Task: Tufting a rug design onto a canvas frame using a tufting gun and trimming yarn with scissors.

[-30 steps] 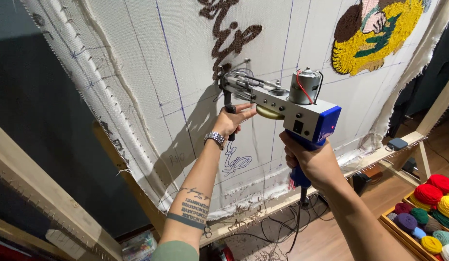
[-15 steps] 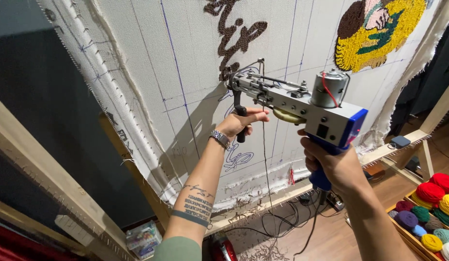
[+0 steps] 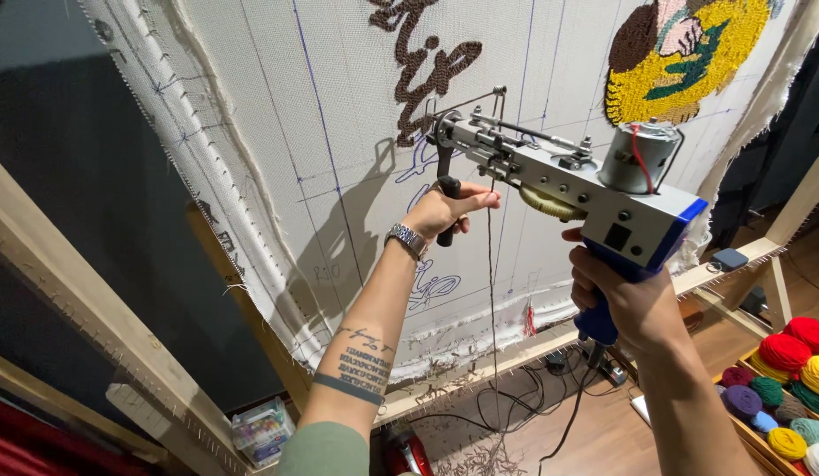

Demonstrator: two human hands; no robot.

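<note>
Across the middle of the frame a tufting gun [image 3: 564,181] is held up against the stretched white backing cloth [image 3: 277,159], its needle end pointing toward the upper centre where brown tufted lettering [image 3: 427,66] sits. At centre, the left hand [image 3: 445,211] is curled shut around the gun's black front handle [image 3: 446,198], which hangs below the nose of the tool; a metal wristwatch [image 3: 406,238] sits on that wrist. Lower and to the right, the right hand [image 3: 625,295] is closed tight on the blue rear grip [image 3: 599,322], with the grey body and round motor [image 3: 639,154] directly above it. A thin strand of brown yarn [image 3: 492,300] drops straight down from the gun between the two hands, touching neither. Up in the right corner is a tufted patch of yellow, brown and green [image 3: 683,57]. Along the lower right edge lies a tray of coloured yarn balls [image 3: 784,379], well apart from the hands. A wooden frame [image 3: 101,326] runs along the left side.
</note>
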